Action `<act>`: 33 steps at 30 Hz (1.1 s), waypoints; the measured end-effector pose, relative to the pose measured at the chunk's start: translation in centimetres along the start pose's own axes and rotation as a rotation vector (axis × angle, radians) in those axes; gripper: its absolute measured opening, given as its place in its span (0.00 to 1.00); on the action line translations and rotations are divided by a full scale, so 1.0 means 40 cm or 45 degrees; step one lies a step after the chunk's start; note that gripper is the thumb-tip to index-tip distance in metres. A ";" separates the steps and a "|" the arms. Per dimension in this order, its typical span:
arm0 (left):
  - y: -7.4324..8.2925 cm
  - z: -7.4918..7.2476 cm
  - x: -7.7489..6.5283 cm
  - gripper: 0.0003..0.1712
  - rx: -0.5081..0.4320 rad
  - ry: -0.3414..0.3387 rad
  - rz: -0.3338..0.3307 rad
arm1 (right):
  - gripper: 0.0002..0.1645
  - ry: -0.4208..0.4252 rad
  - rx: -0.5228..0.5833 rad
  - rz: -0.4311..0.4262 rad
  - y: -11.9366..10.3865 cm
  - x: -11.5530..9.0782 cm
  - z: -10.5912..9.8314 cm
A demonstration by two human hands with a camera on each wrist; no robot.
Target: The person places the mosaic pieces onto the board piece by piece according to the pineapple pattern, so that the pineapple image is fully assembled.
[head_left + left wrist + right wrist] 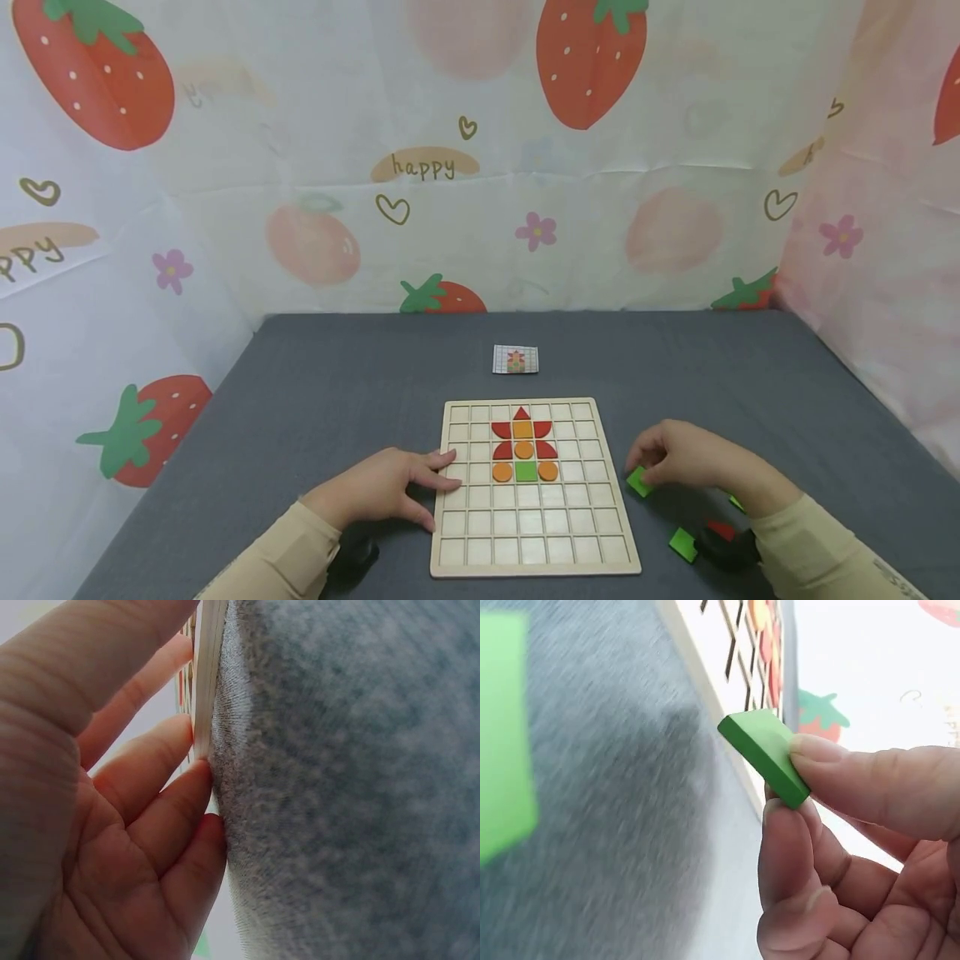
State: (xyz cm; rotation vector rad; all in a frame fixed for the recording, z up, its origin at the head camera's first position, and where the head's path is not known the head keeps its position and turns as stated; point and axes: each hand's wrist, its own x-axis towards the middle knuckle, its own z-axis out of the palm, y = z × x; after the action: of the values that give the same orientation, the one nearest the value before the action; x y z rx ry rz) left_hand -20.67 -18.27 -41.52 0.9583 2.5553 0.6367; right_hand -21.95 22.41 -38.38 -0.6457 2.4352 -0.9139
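Between thumb and fingers, my right hand [686,456] pinches a green square tile [769,746], just off the right edge of the wooden grid board [536,571]. My left hand [378,487] rests at the board's left side, its fairly straight fingers touching the rim and reaching over it. On the grid's upper part lie red pieces [521,413] with a pointed or curved outline, an orange square [522,429], orange discs [502,472] and a green square [527,471]. The lower rows of cells hold no pieces.
Beyond the board lies a small card [515,360] printed with a similar figure on a grid. Near my right wrist are a loose green tile [682,545], a red piece [722,530] and another green piece [737,502], partly hidden. A strawberry-print curtain [322,125] surrounds the grey table [360,367].
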 end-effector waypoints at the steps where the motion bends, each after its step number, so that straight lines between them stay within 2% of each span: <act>1: 0.000 0.000 0.000 0.36 0.000 -0.001 -0.002 | 0.07 0.009 0.000 0.002 -0.005 0.003 0.002; 15: 0.005 -0.004 0.001 0.36 -0.009 -0.009 -0.007 | 0.04 0.132 0.009 -0.047 -0.088 0.089 0.064; 33: -0.002 0.000 0.002 0.36 0.021 -0.002 0.022 | 0.07 0.127 0.110 -0.106 -0.164 0.178 0.153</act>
State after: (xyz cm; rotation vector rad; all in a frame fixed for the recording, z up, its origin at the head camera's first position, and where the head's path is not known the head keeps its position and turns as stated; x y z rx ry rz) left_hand -20.78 -18.30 -41.57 0.9873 2.5571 0.6206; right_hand -22.38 11.05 -39.73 -0.6894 2.4556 -1.1030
